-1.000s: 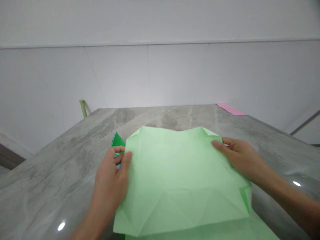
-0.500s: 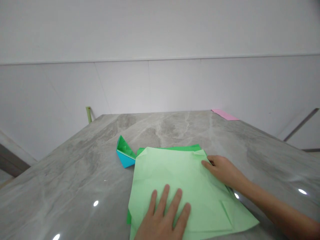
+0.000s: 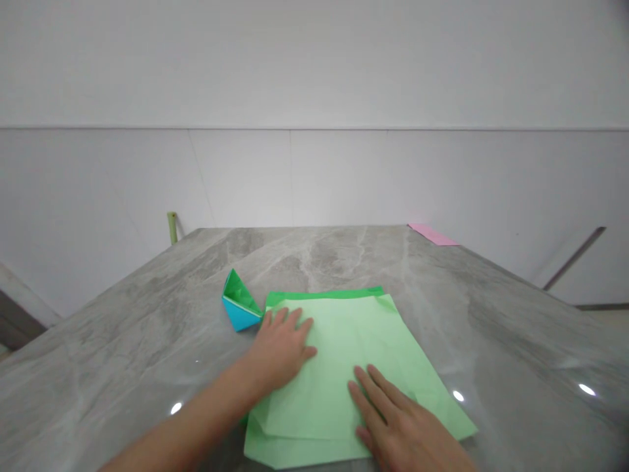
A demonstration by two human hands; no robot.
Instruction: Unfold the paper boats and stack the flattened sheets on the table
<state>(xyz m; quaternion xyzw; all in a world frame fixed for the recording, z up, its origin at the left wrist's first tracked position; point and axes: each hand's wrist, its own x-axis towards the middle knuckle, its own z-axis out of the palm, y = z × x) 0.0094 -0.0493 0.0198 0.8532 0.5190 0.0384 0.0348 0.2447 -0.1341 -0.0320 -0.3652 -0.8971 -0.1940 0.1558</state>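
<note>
A light green paper sheet (image 3: 344,354) lies flat on the grey marble table (image 3: 122,328), on top of a darker green sheet (image 3: 324,295) whose far edge shows. My left hand (image 3: 280,347) rests open and flat on the sheet's far left part. My right hand (image 3: 398,419) lies open and flat on its near right part, fingers stretched out. A small folded paper boat (image 3: 238,305), green inside and blue outside, stands just beyond my left hand's fingers, touching the papers' far left corner.
A pink paper (image 3: 432,234) lies at the table's far right corner. A pale green post (image 3: 171,227) stands at the far left corner. White wall panels rise behind the table. A dark rail (image 3: 572,259) slants at the right.
The sheet, held up by both hands a second ago, now lies flat. My left hand slid up to the far left; my right hand moved from the far right edge to the near part.
</note>
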